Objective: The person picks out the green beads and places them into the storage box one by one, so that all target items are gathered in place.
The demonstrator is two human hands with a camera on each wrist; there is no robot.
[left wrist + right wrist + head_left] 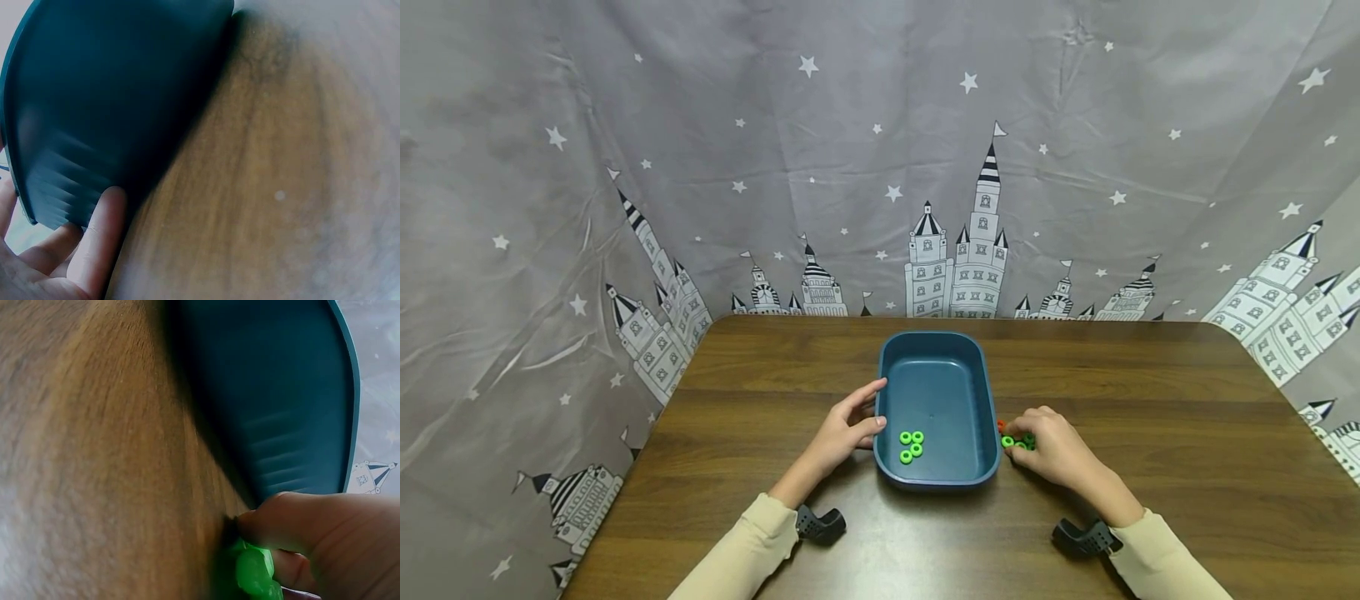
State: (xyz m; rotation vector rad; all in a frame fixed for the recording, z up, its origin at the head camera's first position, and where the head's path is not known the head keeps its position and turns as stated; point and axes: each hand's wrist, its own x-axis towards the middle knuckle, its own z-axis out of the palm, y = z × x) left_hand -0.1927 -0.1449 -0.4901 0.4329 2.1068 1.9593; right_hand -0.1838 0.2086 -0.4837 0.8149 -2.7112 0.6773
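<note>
A dark blue plastic bin [931, 400] stands on the table with several small green rings [917, 450] lying in its near left part. My left hand [850, 425] grips the bin's left side, thumb and a finger at the rim and other fingers [106, 231] along the outer wall. Close outside the right wall, my right hand [1051, 446] pinches a green ring [1008, 442] between thumb and fingers. More green rings [253, 572] lie beneath that hand, partly hidden by it. An orange-red ring [1001, 426] shows between the bin and the fingertips.
The brown wooden table [1150, 400] reaches out on both sides of the bin. A grey curtain [850, 167] printed with castles and stars hangs behind its far edge. Each wrist carries a black camera mount [822, 525].
</note>
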